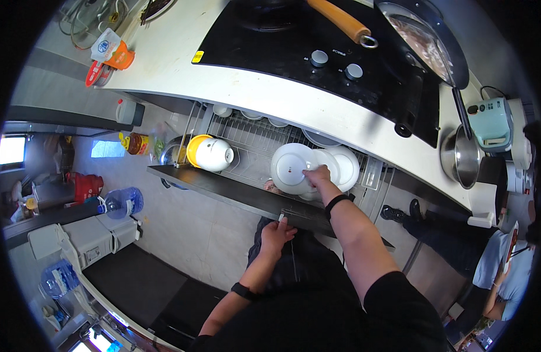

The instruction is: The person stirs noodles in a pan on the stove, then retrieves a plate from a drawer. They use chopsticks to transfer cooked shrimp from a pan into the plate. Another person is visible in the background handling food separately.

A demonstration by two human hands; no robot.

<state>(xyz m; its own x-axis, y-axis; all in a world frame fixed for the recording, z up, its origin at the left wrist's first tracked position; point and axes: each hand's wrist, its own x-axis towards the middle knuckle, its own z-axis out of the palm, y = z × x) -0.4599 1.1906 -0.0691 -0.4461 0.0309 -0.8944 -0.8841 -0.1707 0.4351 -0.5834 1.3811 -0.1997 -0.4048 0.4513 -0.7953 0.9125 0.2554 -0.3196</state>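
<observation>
My right hand [318, 176] grips the edge of a white plate [290, 169], which is bottom up over the pull-out wire rack drawer [248, 136]. More white plates [346, 165] stand or lie just right of it, partly covered by it and my hand. My left hand [277, 233] is at the outer face of the dark drawer front [235, 193], its fingers against something small and light at the top edge; its grip is hard to tell. Toward the drawer's left end, a white bowl [214, 154] lies tilted beside a yellow bowl [195, 149]. White bowls [252, 115] sit along the rack's back.
Above the drawer runs a white countertop [261, 86] with a black cooktop [274, 53]. A wooden-handled pan [340, 20], a wok [422, 39] and a steel bowl [461, 156] are there. Bottles [136, 143] stand at left. Another person [503, 268] is at far right, holding something.
</observation>
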